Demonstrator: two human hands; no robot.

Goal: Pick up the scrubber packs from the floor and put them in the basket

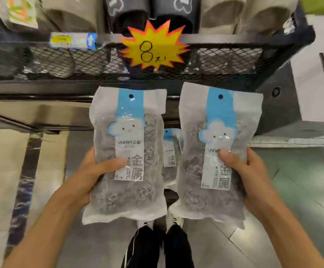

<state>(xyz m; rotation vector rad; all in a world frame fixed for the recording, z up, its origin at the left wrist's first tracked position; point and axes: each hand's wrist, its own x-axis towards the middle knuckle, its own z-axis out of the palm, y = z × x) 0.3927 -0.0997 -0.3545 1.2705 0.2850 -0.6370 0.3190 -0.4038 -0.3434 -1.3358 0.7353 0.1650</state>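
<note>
My left hand (pixel 97 171) grips a clear scrubber pack (pixel 130 194) with a blue cloud label, thumb across its front. My right hand (pixel 248 171) grips a second, matching scrubber pack (pixel 209 194) the same way. Both packs are held upright at chest height just in front of the black wire-mesh basket (pixel 224 60). Between them, lower down, a third scrubber pack (pixel 169 151) lies on the floor, mostly hidden.
A yellow starburst price tag (pixel 153 49) reading 8 hangs on the basket's front rim. Grey and beige slippers (pixel 221 14) fill the shelf above. My shoes (pixel 174 221) stand on the tiled floor below. A white cabinet (pixel 315 74) stands to the right.
</note>
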